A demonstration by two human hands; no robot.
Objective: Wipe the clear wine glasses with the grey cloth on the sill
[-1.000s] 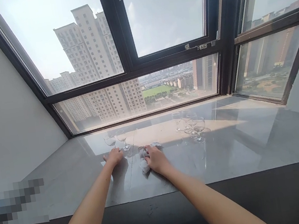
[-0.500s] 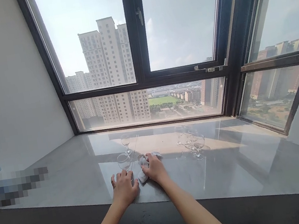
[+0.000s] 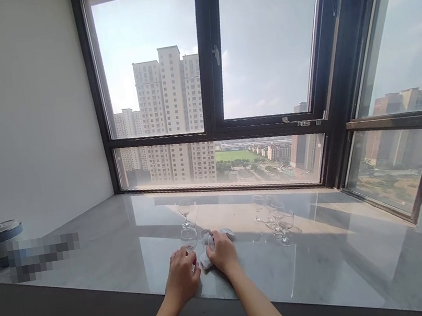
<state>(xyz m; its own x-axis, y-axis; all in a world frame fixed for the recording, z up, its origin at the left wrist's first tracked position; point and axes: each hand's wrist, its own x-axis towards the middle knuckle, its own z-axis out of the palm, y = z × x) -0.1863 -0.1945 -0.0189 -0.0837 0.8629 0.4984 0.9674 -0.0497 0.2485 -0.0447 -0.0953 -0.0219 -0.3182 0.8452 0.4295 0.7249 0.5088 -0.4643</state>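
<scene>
A clear stemmed glass (image 3: 188,237) stands on the glossy grey sill, its lower part hidden by my left hand (image 3: 181,274). The fingers of that hand curl in around the glass's stem and foot. Just to the right, my right hand (image 3: 223,252) is closed on a crumpled white cloth (image 3: 206,260), which shows on both sides of the fingers. Something clear and rounded shows against the cloth by the fingertips, too small to make out. Behind the near glass is another stemmed glass (image 3: 184,209), apart from both hands.
Several stemmed glasses (image 3: 283,221) stand close together to the right on the sill (image 3: 109,247). A blue and grey container (image 3: 3,239) sits at the far left, beside a blurred patch. A dark-framed window (image 3: 215,136) borders the back; the sill's front edge runs below my hands.
The view has tilted and shifted, so the scene sits lower and farther right. My left hand's fingers have drawn closer together by the glass. My right hand keeps its hold on the cloth.
</scene>
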